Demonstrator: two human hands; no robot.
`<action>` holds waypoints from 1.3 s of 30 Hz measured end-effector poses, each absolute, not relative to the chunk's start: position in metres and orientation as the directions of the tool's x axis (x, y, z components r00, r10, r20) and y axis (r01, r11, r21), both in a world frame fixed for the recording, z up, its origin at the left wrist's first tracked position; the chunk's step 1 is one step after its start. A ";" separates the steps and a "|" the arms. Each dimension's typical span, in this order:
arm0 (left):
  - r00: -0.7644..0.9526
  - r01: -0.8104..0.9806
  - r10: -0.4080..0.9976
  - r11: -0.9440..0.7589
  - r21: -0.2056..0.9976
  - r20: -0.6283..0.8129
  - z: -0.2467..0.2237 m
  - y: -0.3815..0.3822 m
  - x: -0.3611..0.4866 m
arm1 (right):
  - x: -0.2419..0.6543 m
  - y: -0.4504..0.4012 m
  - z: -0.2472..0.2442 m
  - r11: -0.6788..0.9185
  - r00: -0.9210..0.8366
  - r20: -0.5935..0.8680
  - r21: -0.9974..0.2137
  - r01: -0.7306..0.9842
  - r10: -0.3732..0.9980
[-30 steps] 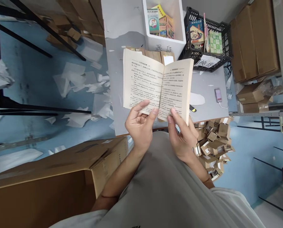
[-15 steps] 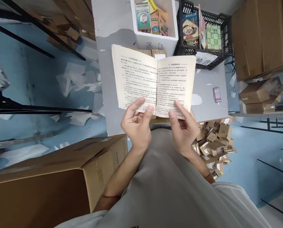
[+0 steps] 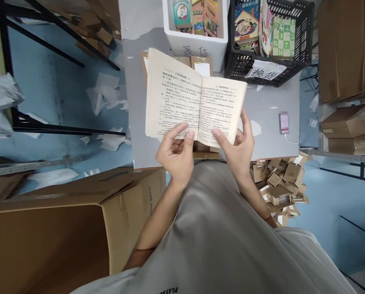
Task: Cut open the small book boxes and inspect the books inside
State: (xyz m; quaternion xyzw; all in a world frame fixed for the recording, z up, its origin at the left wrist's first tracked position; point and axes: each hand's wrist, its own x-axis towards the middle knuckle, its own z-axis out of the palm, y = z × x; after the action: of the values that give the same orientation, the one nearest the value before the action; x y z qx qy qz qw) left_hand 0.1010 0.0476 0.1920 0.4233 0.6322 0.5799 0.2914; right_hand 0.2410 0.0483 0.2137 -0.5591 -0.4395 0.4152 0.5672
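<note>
An open paperback book [image 3: 179, 98] with pages of printed text is held up over the table's near edge. My left hand [image 3: 178, 153] grips its lower left part, thumb and index finger resting on the printed page. At the lower right, my right hand [image 3: 239, 147] has its thumb on the page and its fingers around the outer edge and behind. The cover is turned away from view. Behind the book lies a flattish cardboard package [image 3: 202, 67] with a white label, partly hidden.
On the grey table [image 3: 148, 157] stand a white foam box [image 3: 197, 45] of books and a black crate [image 3: 269, 65] of books. A phone [image 3: 284, 122] with a cable lies right. A large open carton [image 3: 133, 216] is at left; a heap of small boxes [image 3: 280, 188] lies right.
The right page has tilted inward, and my right hand's fingers have moved up to its outer edge. My left hand keeps its grip. The camera view has shifted slightly.
</note>
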 end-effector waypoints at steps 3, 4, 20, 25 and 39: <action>-0.426 0.284 0.893 -0.023 0.959 0.147 0.173 0.050 0.107 | 0.250 0.064 0.194 -0.039 0.220 -0.042 -0.999 -0.021 0.975; -0.418 0.307 0.895 -0.020 0.951 0.154 0.168 0.052 0.109 | 0.250 0.066 0.189 -0.048 0.213 -0.052 -0.999 -0.025 0.976; -0.425 0.490 0.870 -0.012 0.871 0.251 0.133 0.048 0.111 | 0.242 0.069 0.149 -0.101 0.194 -0.080 -0.990 0.099 0.978; -0.461 0.411 0.876 0.069 0.909 0.143 0.150 0.053 0.104 | 0.237 0.066 0.152 -0.082 0.173 -0.063 -0.992 0.100 0.983; -0.492 0.143 0.870 0.053 0.988 0.025 0.174 0.058 0.081 | 0.228 0.058 0.200 -0.071 0.175 -0.078 -0.996 -0.045 0.981</action>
State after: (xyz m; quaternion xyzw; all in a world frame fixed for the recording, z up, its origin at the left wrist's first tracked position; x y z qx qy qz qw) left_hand 0.0807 0.0576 0.1741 0.3890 0.6509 0.5677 0.3204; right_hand 0.2276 0.0583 0.1998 -0.5512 -0.4248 0.4815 0.5328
